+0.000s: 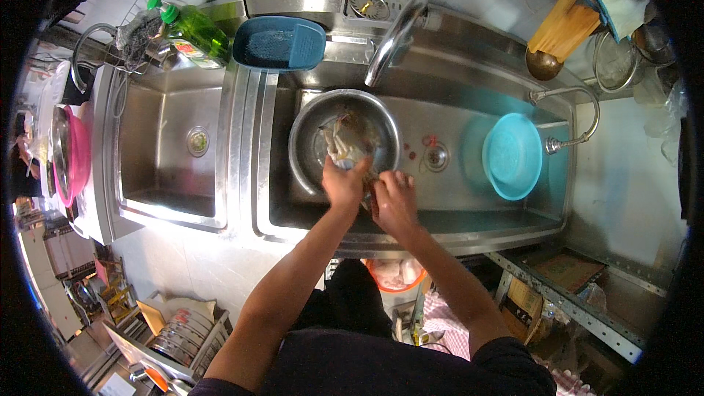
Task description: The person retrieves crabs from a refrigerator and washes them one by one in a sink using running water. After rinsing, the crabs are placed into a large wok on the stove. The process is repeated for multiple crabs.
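A pale crab (350,135) lies tilted within a round stainless steel bowl (299,162), which stands in the large sink basin (462,187). My left hand (345,182) grips the crab's near end over the bowl's front rim, thumb on the right side. Close beside it, my right hand (395,198) has its fingers curled around a thin part at the crab's near right, seemingly a leg. Fingers hide most of what is pinched there. Above the bowl's upper right reaches a chrome faucet spout (388,49).
A turquoise plastic basin (514,157) sits at the sink's right end, with small red scraps (429,141) near the drain (437,157). Behind stand a blue plastic strainer tray (279,43) and a green detergent bottle (198,36). Another person's arm (25,151) shows far left.
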### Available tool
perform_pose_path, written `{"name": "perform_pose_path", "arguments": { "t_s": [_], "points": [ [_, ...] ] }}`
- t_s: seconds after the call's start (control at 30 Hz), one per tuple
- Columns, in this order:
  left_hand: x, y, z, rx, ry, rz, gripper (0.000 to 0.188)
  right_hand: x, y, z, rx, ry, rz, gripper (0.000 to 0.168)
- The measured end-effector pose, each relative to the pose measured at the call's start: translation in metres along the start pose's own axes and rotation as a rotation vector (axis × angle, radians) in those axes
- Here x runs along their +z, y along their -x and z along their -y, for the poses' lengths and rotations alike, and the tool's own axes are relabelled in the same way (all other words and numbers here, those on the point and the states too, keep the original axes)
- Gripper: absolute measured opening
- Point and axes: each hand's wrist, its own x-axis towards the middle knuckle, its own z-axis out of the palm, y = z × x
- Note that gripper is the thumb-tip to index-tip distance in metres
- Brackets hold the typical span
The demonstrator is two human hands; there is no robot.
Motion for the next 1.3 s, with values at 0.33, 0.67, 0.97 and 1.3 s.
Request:
{"name": "perform_pose_path", "arguments": {
  "t_s": [0.33,0.67,0.97,1.3],
  "points": [
    [-0.007,-0.021,0.038,-0.183,0.019,-0.040,0.056,0.015,0.028,-0.012,-0.265,-0.042,-0.073,0.011],
    [-0.047,-0.033,0.002,-0.552,0.444,0.404,0.058,0.022,0.036,-0.071,0.429,-0.633,-0.219,0.011],
    [-0.041,-0.088,0.075,-0.421,0.689,0.593,0.057,0.095,0.028,-0.120,0.670,-0.523,0.094,0.037],
    [-0.048,-0.169,0.152,-0.418,0.479,0.675,0.051,0.269,-0.031,-0.085,1.133,-1.918,0.341,0.040]
  ]
}}
